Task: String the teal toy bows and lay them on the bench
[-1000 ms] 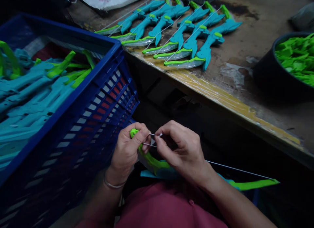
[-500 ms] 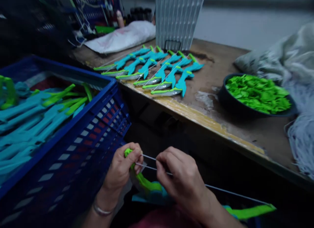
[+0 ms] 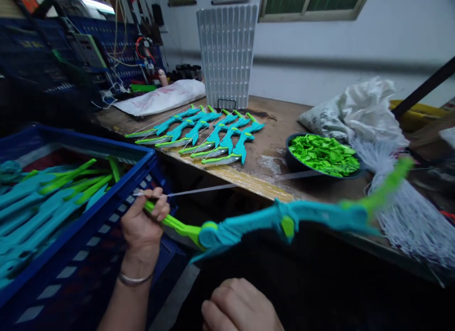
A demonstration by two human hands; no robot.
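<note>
A turquoise toy bow [image 3: 254,223] with lime-green limbs is held out in front of me, its far right end blurred. My left hand [image 3: 144,222] is closed round its left green limb tip. The white string [image 3: 202,191] runs from my left fingers to the right above the bow. Below the bow, at the bottom edge, is my right hand [image 3: 241,308], apart from it. Its fingers are curled and their tips hidden, so what they hold, if anything, does not show. Several similar strung bows [image 3: 243,143] lie in a row on the table [image 3: 284,127].
At left stands a blue crate [image 3: 138,155] full of turquoise and green parts. A dark bowl [image 3: 289,155] of green pieces sits on the table, beside a bundle of white strings [image 3: 405,222] and a white sack [image 3: 327,117]. A ribbed clear panel [image 3: 227,56] stands at the back.
My right hand has left the string and dropped to the bottom edge. My left hand has moved left and up with the bow, which now shows full length. The camera view has tilted up.
</note>
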